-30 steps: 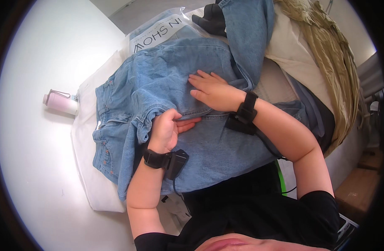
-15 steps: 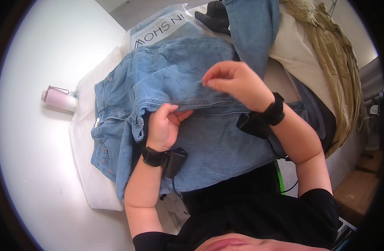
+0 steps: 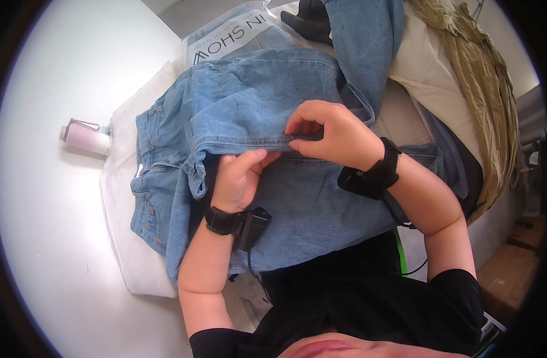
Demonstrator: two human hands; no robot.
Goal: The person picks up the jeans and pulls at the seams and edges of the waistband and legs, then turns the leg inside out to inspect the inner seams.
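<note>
1. Nearest the lower edge: black sleeves and a black top, two bare forearms rising from them into the middle of the view.

2. On each wrist a black band; a small black box (image 3: 254,225) on the left one, with a thin cable hanging down from it.

3. Left hand (image 3: 240,178) – tucked under a fold of the jeans (image 3: 243,113), fingers curled up against the cloth from below, thumb toward the seam. Closed on the fold, as far as can be told; fingertips partly hidden by denim.

4. Right hand (image 3: 330,132) – just above and beside the left, knuckles up, fingertips pinching the same hem edge from the top. Both hands touching the one seam, nearly meeting.

5. Jeans: light blue denim, spread across the middle of the view, waistband and pockets at the left, one layer lifted over the left hand, another layer lying flat beneath both forearms.

6. Under the jeans a white cloth (image 3: 121,238), its edge showing at the left and lower left, lying on a white table (image 3: 47,250).

7. Left of the cloth, apart from the jeans: a small pale pink bottle (image 3: 84,137) on its side on the table.

8. Farther back: a clear plastic bag (image 3: 226,39) with folded denim inside, partly under the jeans.

9. Far right: more blue denim hanging down, a cream cloth (image 3: 425,62), and an olive-green garment (image 3: 476,77) draped over the pile.
</note>
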